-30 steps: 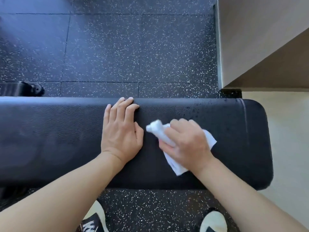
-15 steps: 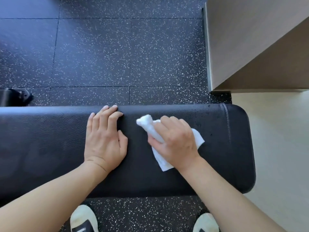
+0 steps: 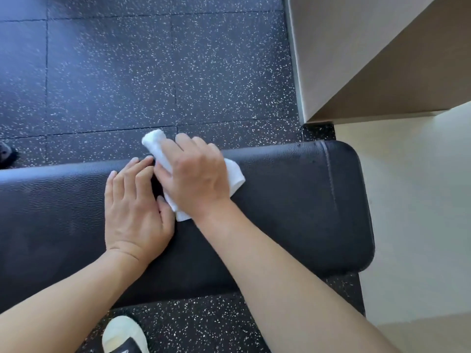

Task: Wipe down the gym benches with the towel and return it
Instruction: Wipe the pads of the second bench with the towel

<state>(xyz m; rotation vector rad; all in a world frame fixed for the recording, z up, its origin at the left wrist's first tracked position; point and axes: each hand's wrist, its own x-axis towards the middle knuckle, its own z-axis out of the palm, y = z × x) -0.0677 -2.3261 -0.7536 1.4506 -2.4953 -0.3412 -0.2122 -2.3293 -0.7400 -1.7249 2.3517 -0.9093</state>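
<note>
The wiping step was judged to be in hand, with the return of the towel not yet begun. At the left, the long black padded bench (image 3: 293, 212) was seen running off the left edge of the view, and on its top, toward the far edge, the left hand (image 3: 135, 212) was laid flat with the fingers straight and nothing held, as if the pad were being steadied. Just to its right, almost touching the thumb, the white towel (image 3: 235, 178) was pressed onto the pad near the far edge; one rolled end was seen to stick out past that edge, above the speckled floor (image 3: 153, 72). The towel was grasped by the right hand (image 3: 196, 177), its fingers curled over the cloth and pressing it down.

Further right, the stitched end of the bench was seen uncovered, with small dark specks near the far right corner; whether these were droplets could not be told. The next move was judged to call for the towel to be drawn with steady pressure toward that right end, kept flat so that the corner and the seam were covered.
</note>
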